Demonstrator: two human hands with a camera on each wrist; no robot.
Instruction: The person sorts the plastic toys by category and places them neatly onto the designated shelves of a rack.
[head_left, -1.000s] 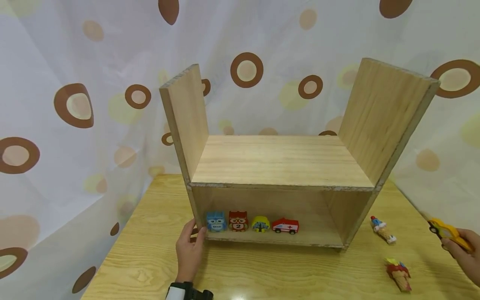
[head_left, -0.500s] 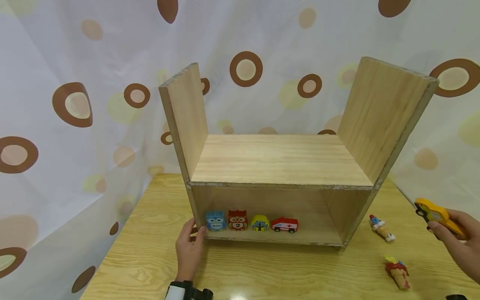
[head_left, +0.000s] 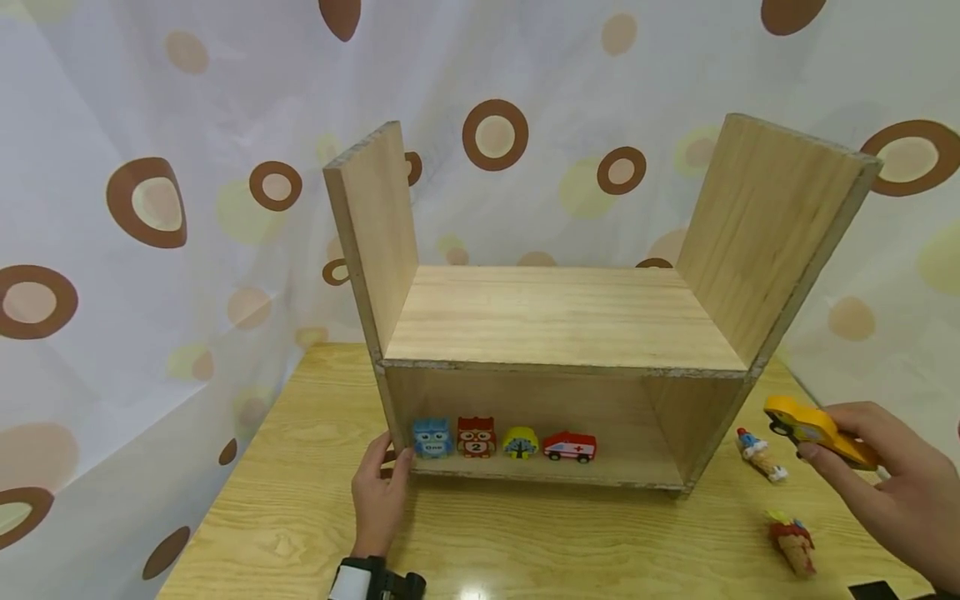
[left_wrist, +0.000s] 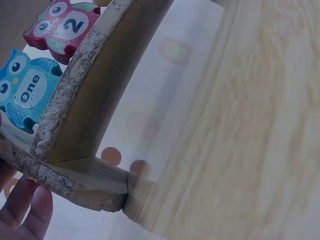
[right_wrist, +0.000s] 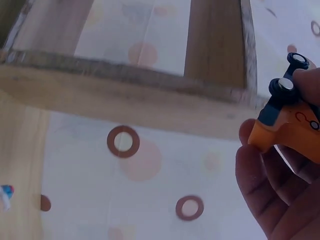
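A two-level wooden shelf (head_left: 567,320) stands on the table, its top side open between two upright panels. My left hand (head_left: 381,498) grips the lower front corner of its left panel, thumb on the front edge and fingers around the outer face. Above the table at the right, my right hand (head_left: 888,483) pinches a yellow toy car (head_left: 813,427), whose dark wheels show in the right wrist view. On the lower level, from left to right, sit a blue owl block (head_left: 432,438), a red owl block (head_left: 477,437), a yellow tree block (head_left: 521,442) and a red-and-white toy ambulance (head_left: 570,447).
Right of the shelf, two ice-cream-cone toys lie on the table (head_left: 285,500): one cone with a blue-and-white top (head_left: 761,456), and nearer, one cone with a red top (head_left: 793,546). A spotted cloth (head_left: 555,75) hangs behind and along the sides.
My right hand has brought the yellow toy car leftward from the right edge, toward the shelf. The left hand stays on the shelf's left panel.
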